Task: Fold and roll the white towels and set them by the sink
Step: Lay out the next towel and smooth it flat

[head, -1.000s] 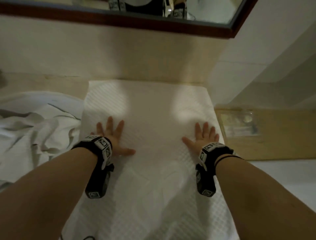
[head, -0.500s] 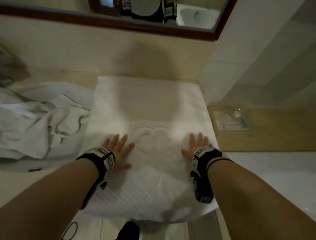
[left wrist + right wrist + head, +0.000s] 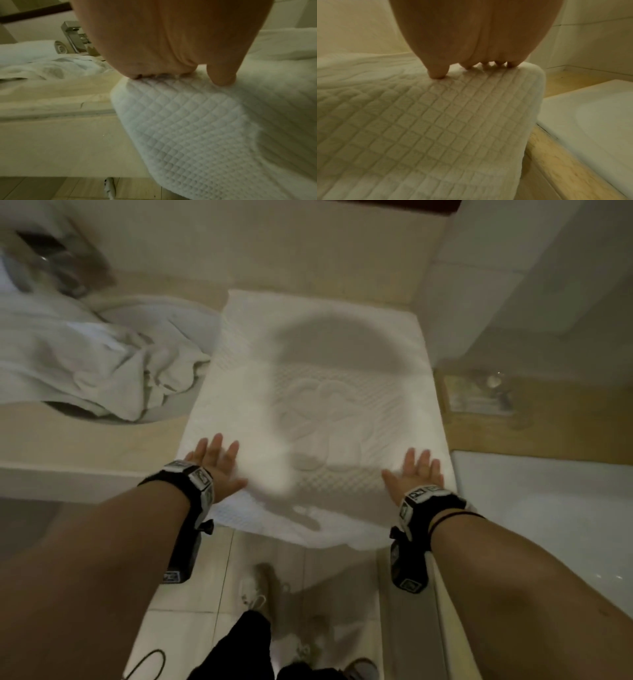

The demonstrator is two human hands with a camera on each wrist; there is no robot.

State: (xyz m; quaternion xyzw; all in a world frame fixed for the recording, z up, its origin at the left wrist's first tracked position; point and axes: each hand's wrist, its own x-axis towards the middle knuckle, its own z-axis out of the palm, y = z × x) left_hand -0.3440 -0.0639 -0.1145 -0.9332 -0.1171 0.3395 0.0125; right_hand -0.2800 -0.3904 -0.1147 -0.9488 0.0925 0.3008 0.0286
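Observation:
A white waffle-textured towel (image 3: 318,412) lies flat on the beige counter (image 3: 85,446), and its near edge hangs over the counter front. My left hand (image 3: 212,463) presses flat on the towel's near left part with fingers straight. My right hand (image 3: 416,474) presses flat on the near right part, close to the towel's right edge. The left wrist view shows the left hand (image 3: 163,40) with its fingertips on the towel (image 3: 188,128). In the right wrist view the right hand (image 3: 479,33) has its fingertips on the towel (image 3: 419,121). Neither hand grips anything.
Crumpled white towels (image 3: 102,364) fill the sink (image 3: 164,419) on the left, with a chrome faucet (image 3: 51,261) behind it. A rolled towel (image 3: 60,47) sits by the faucet. To the right are a wooden ledge with a plastic packet (image 3: 479,395) and a white bathtub (image 3: 548,525).
Both hands have slid along the towel toward its near edge, staying flat on it. The head view has tilted down, so the floor and shoes show.

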